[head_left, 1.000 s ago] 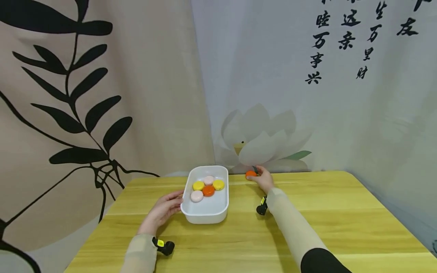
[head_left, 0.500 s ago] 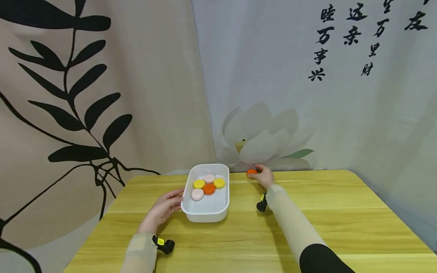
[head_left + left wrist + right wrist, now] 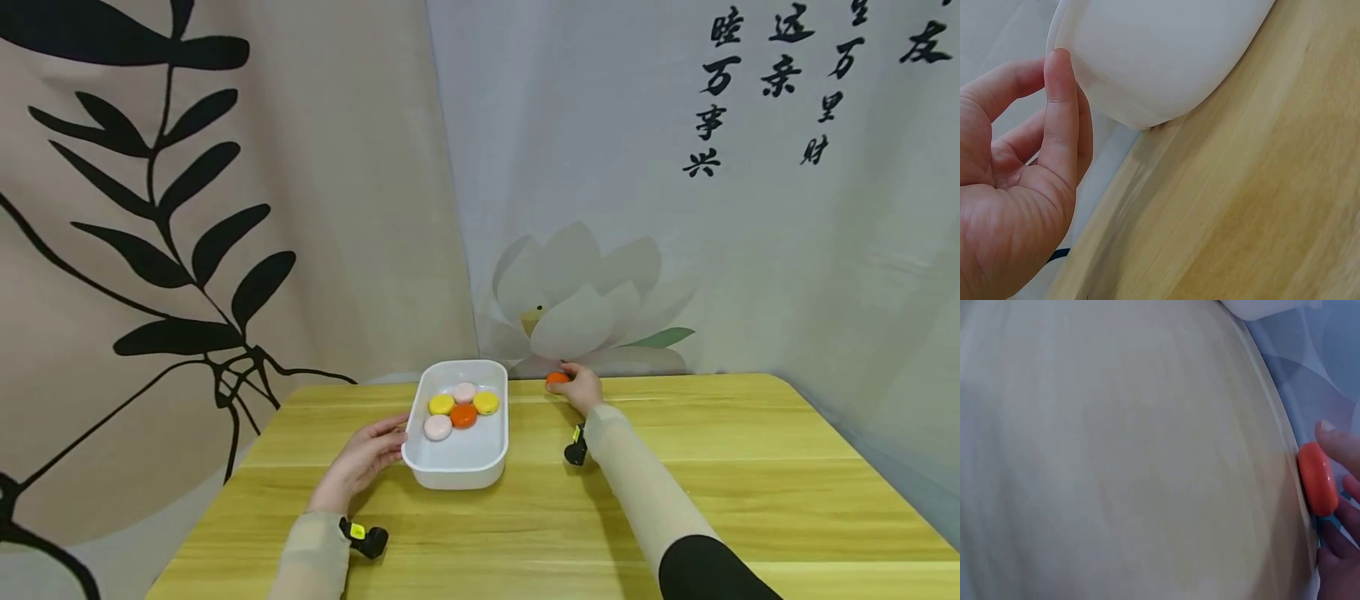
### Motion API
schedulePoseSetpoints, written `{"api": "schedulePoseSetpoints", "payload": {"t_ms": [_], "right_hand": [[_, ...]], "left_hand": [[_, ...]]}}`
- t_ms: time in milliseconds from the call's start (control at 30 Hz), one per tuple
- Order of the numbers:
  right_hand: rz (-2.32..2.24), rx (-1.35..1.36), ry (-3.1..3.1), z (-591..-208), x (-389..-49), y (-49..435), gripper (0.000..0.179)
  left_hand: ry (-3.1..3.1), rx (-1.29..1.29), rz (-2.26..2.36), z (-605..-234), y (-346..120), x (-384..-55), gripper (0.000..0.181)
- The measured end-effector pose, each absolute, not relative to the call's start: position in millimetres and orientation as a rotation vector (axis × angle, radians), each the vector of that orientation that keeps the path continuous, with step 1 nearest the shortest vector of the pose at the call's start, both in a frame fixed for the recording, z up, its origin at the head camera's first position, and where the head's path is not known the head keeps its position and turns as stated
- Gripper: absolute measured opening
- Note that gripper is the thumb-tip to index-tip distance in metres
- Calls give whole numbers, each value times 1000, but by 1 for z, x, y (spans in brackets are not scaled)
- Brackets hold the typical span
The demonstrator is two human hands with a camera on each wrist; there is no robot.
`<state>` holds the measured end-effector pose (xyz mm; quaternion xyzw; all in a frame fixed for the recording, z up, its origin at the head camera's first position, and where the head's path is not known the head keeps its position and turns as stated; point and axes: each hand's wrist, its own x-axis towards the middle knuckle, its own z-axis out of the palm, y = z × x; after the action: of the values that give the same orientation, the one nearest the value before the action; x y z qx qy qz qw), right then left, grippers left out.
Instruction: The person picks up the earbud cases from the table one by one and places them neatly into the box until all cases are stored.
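My left hand [image 3: 362, 458] holds the left edge of a white plastic tub [image 3: 457, 478]. In the left wrist view, thumb and fingers [image 3: 1060, 94] meet at the tub's rim. Inside lie two yellow rounded discs [image 3: 442, 404], two pale pink ones [image 3: 438, 427] and an orange one [image 3: 463, 416]. Near the table's far edge, my right hand [image 3: 583, 390] pinches another glossy orange disc [image 3: 557, 378]. That disc [image 3: 1317, 479] stands tilted in the right wrist view, with the thumb above it and fingers behind; their contact is partly hidden.
The wooden table [image 3: 675, 467] ends just beyond the orange disc. Behind it hangs a printed curtain [image 3: 615, 183] with a lotus and black characters. Small black wrist cameras [image 3: 367, 542] sit on both sleeves. A corner of the tub [image 3: 1260, 306] shows in the right wrist view.
The dark green patch seen by the right fingers a second ago is now mostly out of sight. The head view has shifted slightly; the left hand still holds the tub.
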<state>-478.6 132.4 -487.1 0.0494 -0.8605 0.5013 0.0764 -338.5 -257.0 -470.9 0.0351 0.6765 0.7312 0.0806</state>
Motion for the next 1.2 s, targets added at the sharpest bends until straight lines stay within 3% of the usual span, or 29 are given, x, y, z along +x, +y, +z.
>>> {"api": "schedulePoseSetpoints", "payload": {"t_ms": [800, 1200], "right_hand": [[1376, 118, -2627, -480, -470, 140, 47], [1468, 172, -2638, -486, -467, 145, 51]], "left_hand": [[2012, 119, 2174, -469, -248, -341, 56], [2056, 58, 2155, -469, -256, -339, 56]]}}
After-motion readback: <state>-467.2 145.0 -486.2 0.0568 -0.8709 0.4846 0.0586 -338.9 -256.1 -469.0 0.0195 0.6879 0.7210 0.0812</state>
